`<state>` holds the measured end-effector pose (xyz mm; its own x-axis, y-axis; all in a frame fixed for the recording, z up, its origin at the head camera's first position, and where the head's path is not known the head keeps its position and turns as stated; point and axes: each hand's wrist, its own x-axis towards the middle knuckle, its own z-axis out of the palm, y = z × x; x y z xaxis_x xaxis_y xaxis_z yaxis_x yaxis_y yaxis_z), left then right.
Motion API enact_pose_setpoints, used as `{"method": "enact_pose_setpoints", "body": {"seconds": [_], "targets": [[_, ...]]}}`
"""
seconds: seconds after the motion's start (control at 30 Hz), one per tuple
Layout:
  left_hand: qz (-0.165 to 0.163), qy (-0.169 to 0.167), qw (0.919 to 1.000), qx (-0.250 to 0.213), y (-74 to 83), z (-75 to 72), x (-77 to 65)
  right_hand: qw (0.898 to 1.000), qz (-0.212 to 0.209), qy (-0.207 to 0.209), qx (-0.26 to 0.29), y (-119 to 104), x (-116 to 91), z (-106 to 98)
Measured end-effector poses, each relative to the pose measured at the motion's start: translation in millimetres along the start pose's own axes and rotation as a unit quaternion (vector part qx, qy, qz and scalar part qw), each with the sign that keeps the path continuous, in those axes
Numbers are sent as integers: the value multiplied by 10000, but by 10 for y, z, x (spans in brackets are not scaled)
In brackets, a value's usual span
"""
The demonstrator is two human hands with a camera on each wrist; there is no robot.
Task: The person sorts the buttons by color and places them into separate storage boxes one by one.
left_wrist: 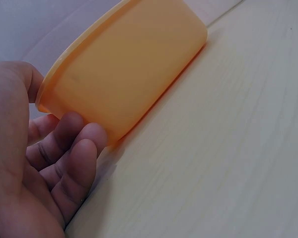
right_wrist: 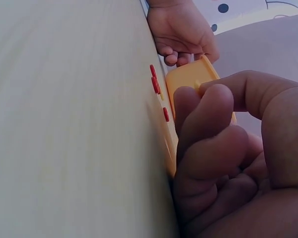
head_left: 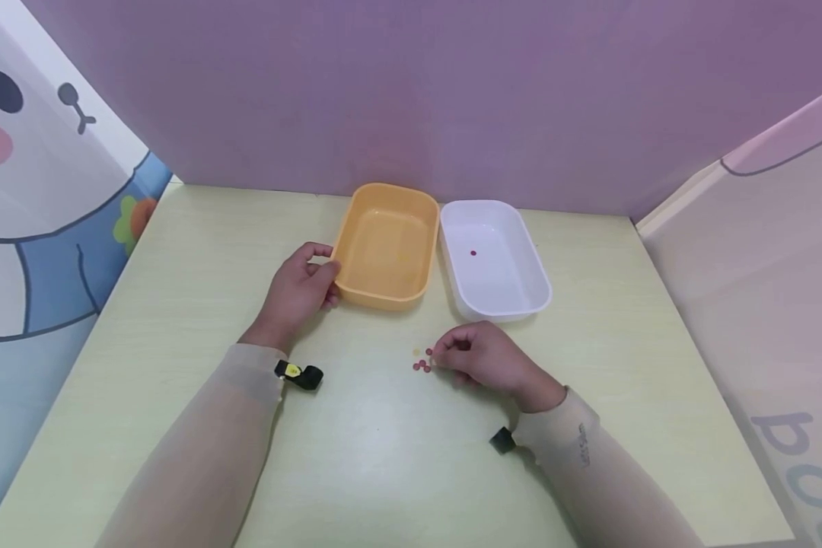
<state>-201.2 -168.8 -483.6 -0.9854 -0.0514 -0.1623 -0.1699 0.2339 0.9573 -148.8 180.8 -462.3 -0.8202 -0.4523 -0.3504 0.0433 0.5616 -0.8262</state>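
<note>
Pale table point(head_left: 178, 320): left hand point(head_left: 297, 289) grips unlabelled orange tub point(head_left: 387, 243).

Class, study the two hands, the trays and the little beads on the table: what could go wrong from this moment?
1. The right hand seems to pinch a tiny yellow bead at its fingertips; it could slip and roll off.
2. The loose red beads lie right beside that hand and could get scattered.
3. The left hand only grips the orange tray by one edge, so it may slide.

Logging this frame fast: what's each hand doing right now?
Left hand: grips the corner of the orange tray.
Right hand: fingers curled over the beads; a pinched bead cannot be told.
</note>
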Motion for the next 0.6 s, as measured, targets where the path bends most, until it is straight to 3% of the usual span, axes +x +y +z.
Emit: {"method": "enact_pose_setpoints", "body": {"seconds": [0.6], "targets": [[-98, -18, 9999, -24, -15, 0, 9, 9991, -209, 47, 359, -70, -5, 1]]}}
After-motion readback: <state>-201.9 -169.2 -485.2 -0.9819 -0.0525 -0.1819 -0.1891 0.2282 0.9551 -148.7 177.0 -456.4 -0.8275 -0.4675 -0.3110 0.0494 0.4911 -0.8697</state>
